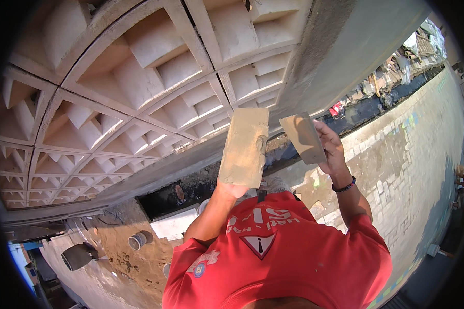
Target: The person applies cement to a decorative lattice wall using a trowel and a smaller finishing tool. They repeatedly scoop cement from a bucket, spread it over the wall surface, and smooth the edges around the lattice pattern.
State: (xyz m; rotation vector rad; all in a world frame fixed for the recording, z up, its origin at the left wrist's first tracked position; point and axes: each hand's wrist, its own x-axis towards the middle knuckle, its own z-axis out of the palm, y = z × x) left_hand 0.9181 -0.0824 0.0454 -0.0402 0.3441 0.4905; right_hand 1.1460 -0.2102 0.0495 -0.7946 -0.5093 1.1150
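Note:
My left hand [234,190] is closed under the near end of a rectangular board [243,149]. Its upper face is coated with beige, mortar-like paste, with a ragged lump along the right edge. At its right, held apart from it and tilted, is a smaller flat grey-brown plate [305,140], which looks like a plasterer's float. My right hand [331,148] grips this plate from its right side; any handle is hidden. Both tools are raised in front of my red shirt, beside the patterned wall.
A wall of pale openwork blocks [139,56] rises at left, bordered by a smooth grey plastered strip [366,46]. A dark trench [381,100] runs along its foot, with rubble [402,64] beyond. Paving [392,165] lies at right; buckets [137,240] stand lower left.

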